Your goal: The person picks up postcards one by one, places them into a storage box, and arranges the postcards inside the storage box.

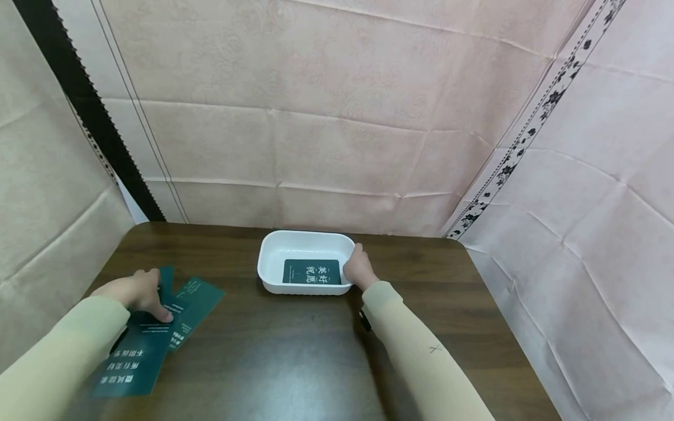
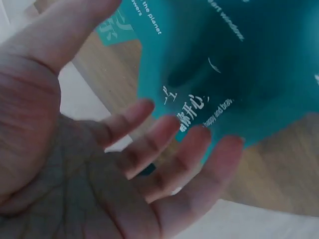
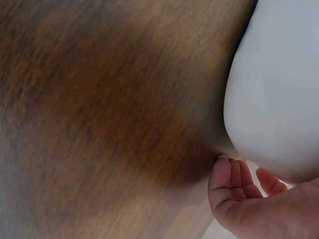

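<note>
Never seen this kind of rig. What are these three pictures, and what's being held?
No machine here: a person works bare-handed, wearing three cameras. The wide picture comes from the head, looking forward and down. The other two come from the wrists: one shows the left palm above printed sheets, the other the right fingers by a white side wall.

On the brown table are overlapping green cards and a white tray with another green card inside. The right hand grips the tray's right end. The left hand is over the cards, fingers relaxed; whether it presses them is unclear.
</note>
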Tool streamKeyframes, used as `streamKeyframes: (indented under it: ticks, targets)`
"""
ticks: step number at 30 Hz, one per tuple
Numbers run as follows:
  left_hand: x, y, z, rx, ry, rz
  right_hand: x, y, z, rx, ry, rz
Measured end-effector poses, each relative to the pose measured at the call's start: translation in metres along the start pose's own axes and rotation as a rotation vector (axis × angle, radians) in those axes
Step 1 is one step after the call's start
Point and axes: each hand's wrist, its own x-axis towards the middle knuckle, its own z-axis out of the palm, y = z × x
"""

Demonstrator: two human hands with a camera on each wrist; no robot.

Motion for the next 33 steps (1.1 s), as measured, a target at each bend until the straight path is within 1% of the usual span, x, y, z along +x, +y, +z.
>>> streamKeyframes:
  ticks: [4, 7, 9, 14, 17, 23, 28, 33]
  targets:
    - [-0.004, 0.003, 0.007, 0.028, -0.053, 0.062, 0.001, 0.001, 0.001, -0.001, 0.009, 0.003]
    - [-0.005, 0.006, 0.013, 0.05, -0.069, 0.095, 0.001, 0.002, 0.002, -0.003, 0.011, -0.001]
    - [-0.005, 0.006, 0.017, 0.072, -0.068, 0.112, 0.0, 0.003, 0.002, 0.0, 0.011, -0.004]
    - [-0.006, 0.005, 0.024, 0.124, -0.044, 0.158, -0.001, 0.006, 0.002, 0.006, 0.0, 0.003]
    - [-0.007, 0.003, 0.029, 0.132, -0.018, 0.191, -0.002, 0.007, 0.002, 0.008, -0.003, 0.003]
    - [-0.01, -0.003, 0.035, 0.112, 0.041, 0.226, -0.002, 0.007, 0.001, 0.016, -0.004, 0.002]
    - [-0.013, -0.01, 0.036, 0.105, 0.067, 0.253, -0.003, 0.003, 0.001, 0.017, 0.01, -0.009]
    - [-0.012, -0.012, 0.036, 0.095, 0.076, 0.257, -0.003, 0.0, 0.0, 0.01, 0.021, -0.026]
